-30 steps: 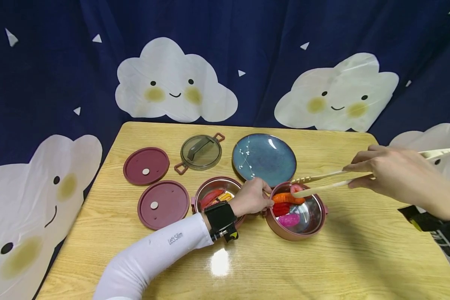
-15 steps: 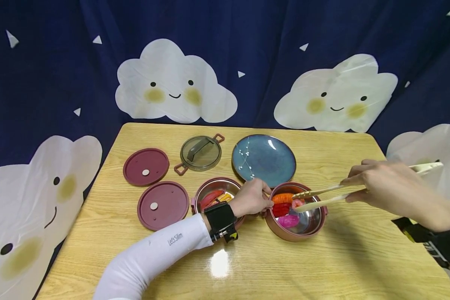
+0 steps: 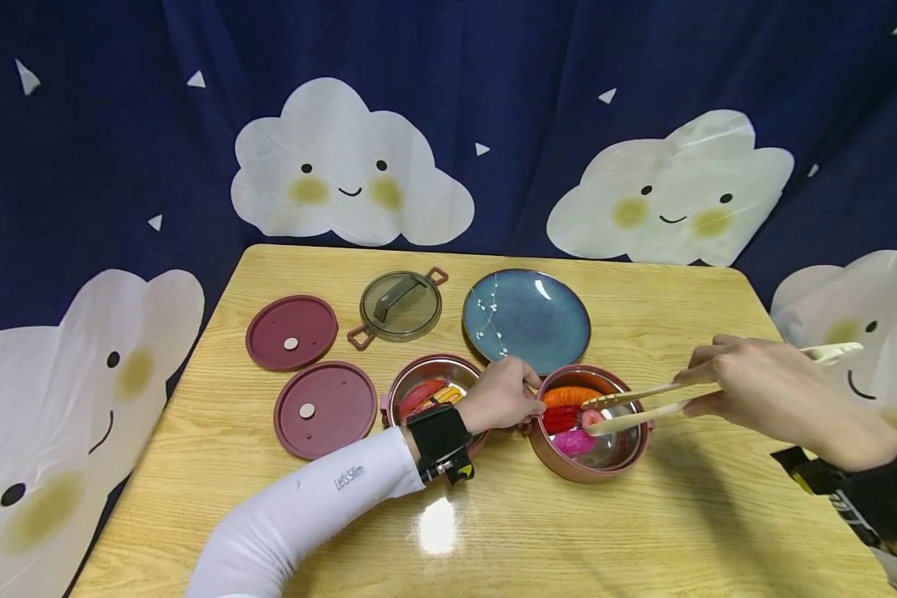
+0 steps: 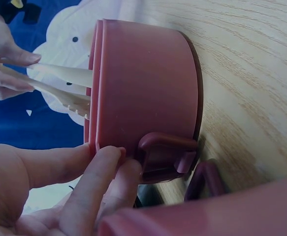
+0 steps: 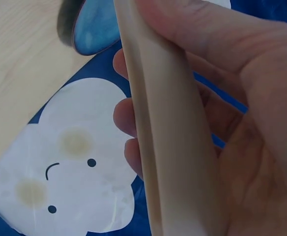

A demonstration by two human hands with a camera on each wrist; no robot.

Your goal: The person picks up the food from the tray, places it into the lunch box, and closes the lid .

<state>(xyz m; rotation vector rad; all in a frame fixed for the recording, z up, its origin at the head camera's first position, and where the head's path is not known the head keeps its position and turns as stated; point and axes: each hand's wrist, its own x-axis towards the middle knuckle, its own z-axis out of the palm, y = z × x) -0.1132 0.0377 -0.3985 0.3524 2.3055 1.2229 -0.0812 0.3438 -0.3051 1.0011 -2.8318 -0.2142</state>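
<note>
My left hand (image 3: 502, 394) pinches the near-left rim of the right-hand pink pot (image 3: 583, 475) between thumb and fingers, just above its side handle (image 4: 165, 152). With my right hand (image 3: 773, 399) I grip pale tongs (image 3: 643, 416), whose tips reach down inside that pot. Between or against the tips lies a small round pink piece (image 3: 590, 418); whether they squeeze it I cannot tell. Around it in the pot are an orange carrot-like piece (image 3: 571, 397), a red piece (image 3: 560, 419) and a magenta piece (image 3: 574, 441). In the right wrist view, the tongs' handle (image 5: 175, 132) crosses my palm.
A second pink pot (image 3: 428, 359) with red and yellow pieces stands close by on the left, partly under my left forearm. Behind are a blue plate (image 3: 538, 320) and a glass lid (image 3: 411, 316). Two maroon lids (image 3: 291, 328) lie on the table's left.
My right hand has come down and left, lowering the tongs and the pink piece from over the carrot into the middle of the pot. My left hand keeps its place on the rim.
</note>
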